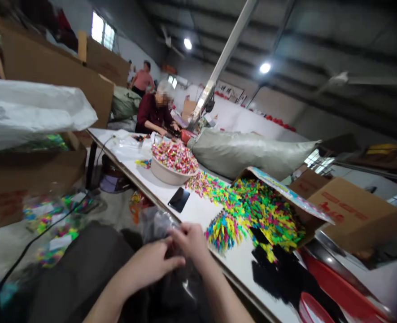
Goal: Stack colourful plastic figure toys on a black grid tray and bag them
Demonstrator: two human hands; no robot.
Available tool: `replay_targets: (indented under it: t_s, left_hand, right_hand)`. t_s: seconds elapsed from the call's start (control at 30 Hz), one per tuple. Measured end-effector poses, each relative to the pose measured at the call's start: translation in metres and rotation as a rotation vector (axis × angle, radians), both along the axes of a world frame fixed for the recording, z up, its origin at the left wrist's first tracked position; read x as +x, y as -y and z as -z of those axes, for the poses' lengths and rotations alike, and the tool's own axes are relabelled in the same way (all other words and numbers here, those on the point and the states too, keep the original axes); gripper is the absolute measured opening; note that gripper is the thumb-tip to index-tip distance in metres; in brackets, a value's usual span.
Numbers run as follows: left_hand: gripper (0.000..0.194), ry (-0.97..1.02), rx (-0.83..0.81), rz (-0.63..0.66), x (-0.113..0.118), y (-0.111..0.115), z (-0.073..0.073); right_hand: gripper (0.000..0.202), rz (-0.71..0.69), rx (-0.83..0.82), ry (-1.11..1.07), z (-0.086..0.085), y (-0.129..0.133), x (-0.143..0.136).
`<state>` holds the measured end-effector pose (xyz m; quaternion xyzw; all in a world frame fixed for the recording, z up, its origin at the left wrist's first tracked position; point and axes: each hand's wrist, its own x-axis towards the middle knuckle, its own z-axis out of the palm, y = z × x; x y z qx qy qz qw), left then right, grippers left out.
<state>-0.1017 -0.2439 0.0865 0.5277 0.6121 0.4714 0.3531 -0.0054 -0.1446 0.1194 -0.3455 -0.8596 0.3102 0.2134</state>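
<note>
Both of my hands are together over my lap, beside the near edge of the white table (201, 208). A clear plastic bag (156, 222) is bunched between them, its loose part sticking up past my fingers and more film hanging below. My left hand (153, 262) has its fingers curled on the bag, thumb stretched to the right. With bent fingers, my right hand (189, 240) pinches the bag's edge; the fingertips are partly hidden. Closest to the right hand on the table is a fanned bunch of colourful small pieces (225, 229).
A white basin (169, 175) heaped with red and white pieces and a black phone (179, 199) stand on the table. A tipped box (312, 211) spills colourful pieces. Filled bags (55, 224) lie on the floor at left. A co-worker (156, 110) sits at the far end.
</note>
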Motion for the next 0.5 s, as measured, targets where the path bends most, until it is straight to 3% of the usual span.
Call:
replay_targets:
  t_s: [0.13, 0.27, 0.4, 0.5]
  left_hand:
    - [0.016, 0.081, 0.074, 0.046, -0.014, -0.001, 0.012]
    - [0.017, 0.152, 0.197, 0.100, -0.036, -0.003, 0.029]
    - [0.035, 0.282, 0.158, 0.092, -0.047, -0.005, 0.032]
    - [0.046, 0.403, 0.130, -0.105, -0.063, -0.005, 0.033]
  right_hand:
    - [0.045, -0.214, -0.130, 0.082, 0.000, 0.012, -0.013]
    - [0.040, -0.372, -0.294, 0.006, -0.010, 0.016, -0.011]
    - [0.038, -0.224, -0.268, -0.094, -0.009, 0.007, -0.009]
    - [0.033, -0.033, -0.111, 0.031, 0.008, -0.009, -0.008]
